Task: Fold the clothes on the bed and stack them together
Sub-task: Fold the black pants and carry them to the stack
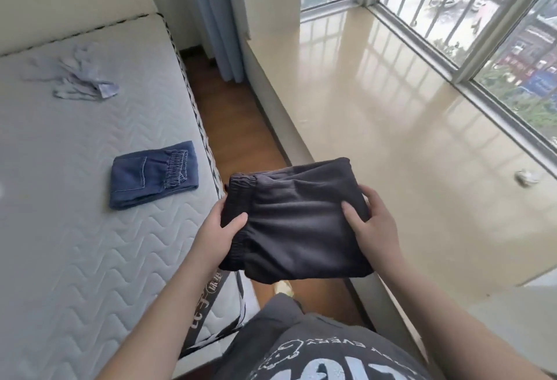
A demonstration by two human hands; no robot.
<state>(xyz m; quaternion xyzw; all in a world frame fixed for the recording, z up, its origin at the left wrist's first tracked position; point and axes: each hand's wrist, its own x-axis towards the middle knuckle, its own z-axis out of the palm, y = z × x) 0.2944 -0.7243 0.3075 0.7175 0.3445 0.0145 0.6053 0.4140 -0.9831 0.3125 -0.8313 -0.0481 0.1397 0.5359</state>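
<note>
A folded black garment (297, 223) with elastic cuffs hangs in the air over the gap between the bed and the window ledge. My left hand (218, 227) grips its left edge, thumb on top. My right hand (372, 220) grips its right edge the same way. Folded blue jeans (152, 175) lie on the mattress (75, 244) near its right edge, left of the black garment. A crumpled pale blue garment (80, 74) lies unfolded farther up the bed.
A narrow strip of wooden floor (241, 126) runs between the bed and a wide glossy beige window ledge (391, 102). A small crumpled white scrap (526, 176) sits on the ledge. Barred windows stand at the right, a curtain (220, 18) at the far end.
</note>
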